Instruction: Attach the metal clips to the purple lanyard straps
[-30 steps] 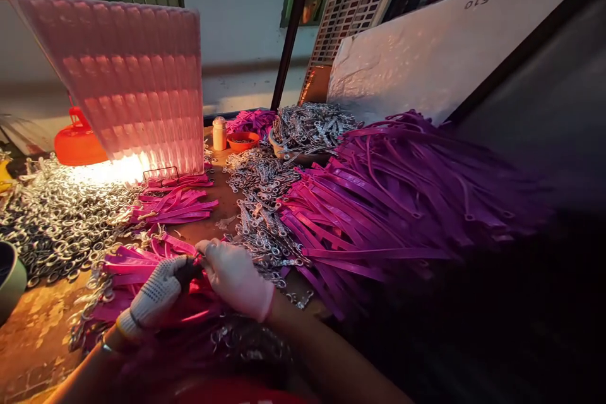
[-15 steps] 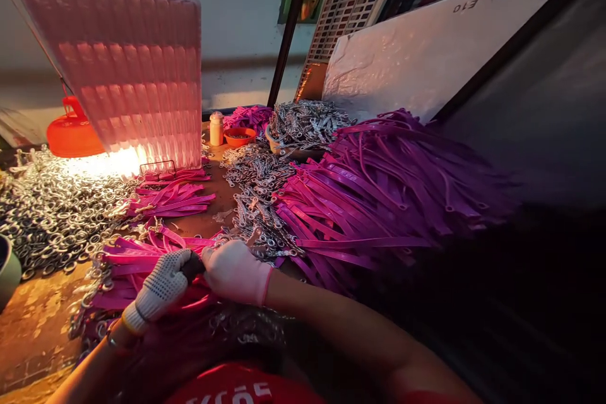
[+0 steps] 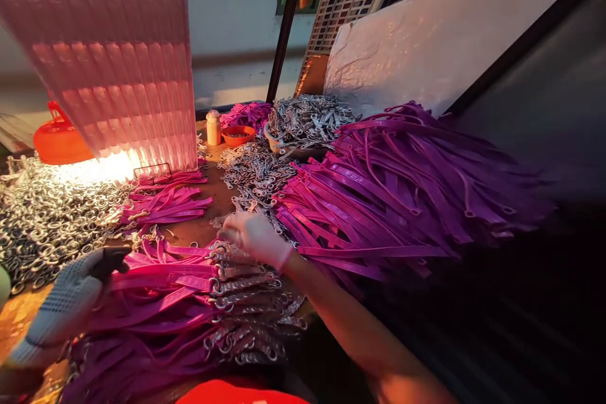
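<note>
My left hand [image 3: 66, 306], in a dotted white knit glove, is at the left side of a pile of pink straps [image 3: 175, 281]. Something dark covers or sits in its closed fingertips; motion blur hides which. My right hand [image 3: 255, 237], in a thin pale glove, is above the far right end of that pile. Its fingers are curled together, and whatever is between them does not show. Short metal chain links [image 3: 246, 284] with end rings hang off the straps' right ends, side by side beneath my right hand.
Loose metal rings [image 3: 52, 221] are heaped at left under a red lamp [image 3: 61, 139] and a ribbed translucent panel [image 3: 137, 76]. Loose chain pieces [image 3: 255, 167] and a large purple strap pile [image 3: 379, 183] lie right. Behind are a bottle [image 3: 213, 128] and an orange bowl [image 3: 238, 135].
My hands were together over the straps. Now the left has moved left and nearer me, and the right has shifted up and right, uncovering the chain ends.
</note>
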`<state>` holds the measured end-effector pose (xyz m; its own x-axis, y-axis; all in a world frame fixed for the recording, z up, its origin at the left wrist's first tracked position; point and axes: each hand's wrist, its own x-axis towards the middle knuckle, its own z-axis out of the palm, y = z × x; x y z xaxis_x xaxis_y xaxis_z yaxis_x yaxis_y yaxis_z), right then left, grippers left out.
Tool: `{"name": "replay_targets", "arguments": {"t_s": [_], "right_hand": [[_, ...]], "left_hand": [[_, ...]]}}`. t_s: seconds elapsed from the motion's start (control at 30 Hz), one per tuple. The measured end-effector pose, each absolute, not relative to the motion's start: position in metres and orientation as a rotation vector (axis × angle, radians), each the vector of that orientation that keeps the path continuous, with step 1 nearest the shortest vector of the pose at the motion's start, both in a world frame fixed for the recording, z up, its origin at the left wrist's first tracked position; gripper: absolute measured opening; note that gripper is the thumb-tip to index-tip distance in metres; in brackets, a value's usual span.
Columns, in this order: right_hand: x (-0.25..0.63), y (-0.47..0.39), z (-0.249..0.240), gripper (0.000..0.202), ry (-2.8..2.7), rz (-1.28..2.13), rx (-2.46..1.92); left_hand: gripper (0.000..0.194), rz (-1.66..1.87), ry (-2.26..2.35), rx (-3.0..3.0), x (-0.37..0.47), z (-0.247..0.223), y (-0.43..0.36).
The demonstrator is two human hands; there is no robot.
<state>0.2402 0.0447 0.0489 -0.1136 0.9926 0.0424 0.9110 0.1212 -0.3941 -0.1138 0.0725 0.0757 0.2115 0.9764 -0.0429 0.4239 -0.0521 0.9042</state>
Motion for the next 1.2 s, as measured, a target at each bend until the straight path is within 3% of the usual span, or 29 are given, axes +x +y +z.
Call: {"name": "replay_targets", "arguments": {"t_s": [0.07,0.2,0.33,0.5,0.63,0.77,0.93,1.07,1.2], "right_hand": [[0.248,0.087,0.038,0.040,-1.902,0.350,-2.209],[0.244,0.158,0.006,0.031,-1.802,0.326,-2.424],[0.243,0.189,-0.022,0.038,-1.673,0.322,-2.570],[0.256,0.197,-0.033,0.035,-1.605,0.385,-2.587],[0.261,0.180,-0.022,0.026,-1.653,0.326,-2.421],[0.249,0.143,-0.004,0.029,-1.784,0.199,-2.116],[0.215,0.082,0.017,0.024,-1.954,0.107,-1.746],[0.189,0.040,0.034,0.018,-1.990,0.330,-1.295],[0.169,0.014,0.051,0.024,-2.023,0.468,-1.148]], "left_hand": [[0.031,0.833,1.210,1.150,-0.083,0.065,0.065],[0.039,0.627,0.995,0.644,-0.034,0.065,0.066],[0.031,0.569,0.950,0.631,-0.033,0.065,0.067],[0.038,0.696,0.993,0.760,-0.046,0.057,0.048],[0.027,0.829,1.089,1.009,-0.046,0.046,0.038],[0.023,0.998,1.125,1.056,-0.043,0.044,0.035],[0.048,0.972,0.953,0.846,-0.041,0.059,0.024],[0.058,0.920,0.957,0.889,-0.038,0.056,0.018],[0.066,0.969,0.953,1.075,-0.031,0.046,0.019]]}}
